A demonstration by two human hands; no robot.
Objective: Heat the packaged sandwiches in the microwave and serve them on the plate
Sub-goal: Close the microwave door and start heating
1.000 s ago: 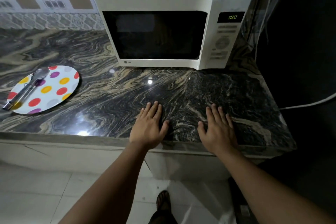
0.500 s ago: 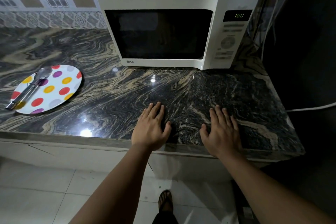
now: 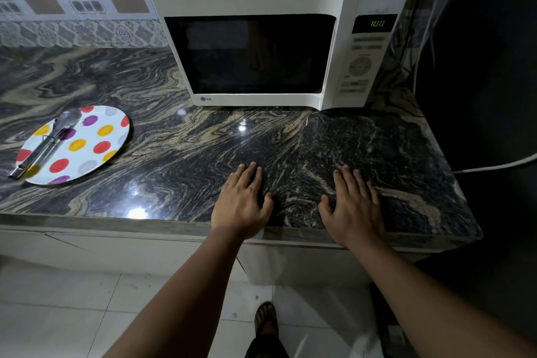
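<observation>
A white microwave [image 3: 340,3] stands at the back of the marble counter [image 3: 180,154], door closed, its green display [image 3: 377,23] reading 1:00. Its dark window hides whatever is inside; no sandwiches are visible. A white plate with coloured dots [image 3: 96,142] lies at the left, with metal tongs [image 3: 46,145] resting across it. My left hand [image 3: 242,205] and my right hand [image 3: 353,206] lie flat, palms down, on the counter's front edge in front of the microwave, holding nothing.
A tiled wall [image 3: 78,0] runs behind the counter. Cables [image 3: 421,38] hang right of the microwave, and a white cord [image 3: 494,167] crosses the dark gap at the right. The counter ends just right of my right hand. White floor tiles [image 3: 72,314] and my sandalled foot [image 3: 266,320] below.
Both hands stay flat on the counter. The view has shifted slightly, so the microwave and plate appear a little further right.
</observation>
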